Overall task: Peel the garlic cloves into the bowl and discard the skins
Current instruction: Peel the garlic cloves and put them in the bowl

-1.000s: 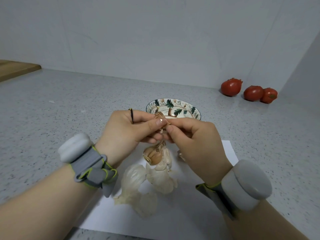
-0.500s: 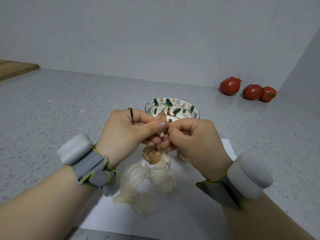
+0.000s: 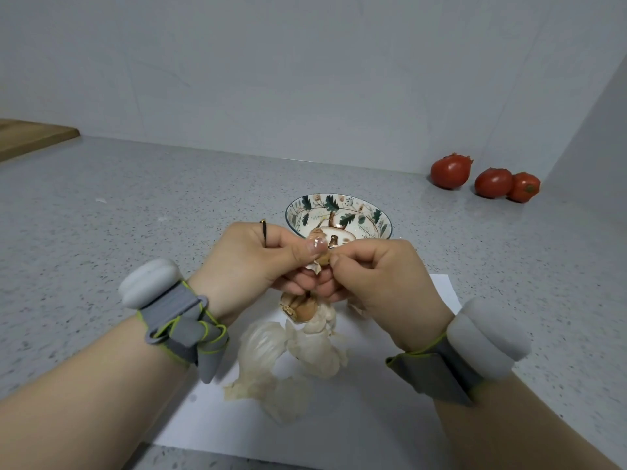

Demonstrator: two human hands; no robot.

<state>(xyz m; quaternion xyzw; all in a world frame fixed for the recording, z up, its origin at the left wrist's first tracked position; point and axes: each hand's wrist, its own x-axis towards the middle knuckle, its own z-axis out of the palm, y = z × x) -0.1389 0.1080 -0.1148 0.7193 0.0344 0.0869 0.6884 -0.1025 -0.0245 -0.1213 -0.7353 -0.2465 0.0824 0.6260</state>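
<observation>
a: what's nearest?
b: two forearms, each with a grey wrist strap. between them a white sheet (image 3: 356, 412) lies on the tabletop (image 3: 101, 232), with papery skins (image 3: 261, 351) heaped on it.
a: any garlic left there?
b: yes, a brown clump of cloves (image 3: 302, 308) sits on the skins, just below the hands.
a: and the hands?
b: the left hand (image 3: 251, 262) and right hand (image 3: 383, 276) meet above the sheet, fingertips touching. each grip is clenched on one clove (image 3: 322, 254), pinched between thumbs and forefingers, with a flap of skin hanging under it. the left hand wears a thin dark ring.
a: where's the bowl?
b: just behind the hands, on the tabletop past the sheet. the bowl (image 3: 339, 212) has a leaf pattern; its near rim is hidden by the fingers, so i can't tell what's in it.
a: farther back?
b: three tomatoes (image 3: 451, 171) by the right wall, and a wooden board (image 3: 30, 137) at the far left.
</observation>
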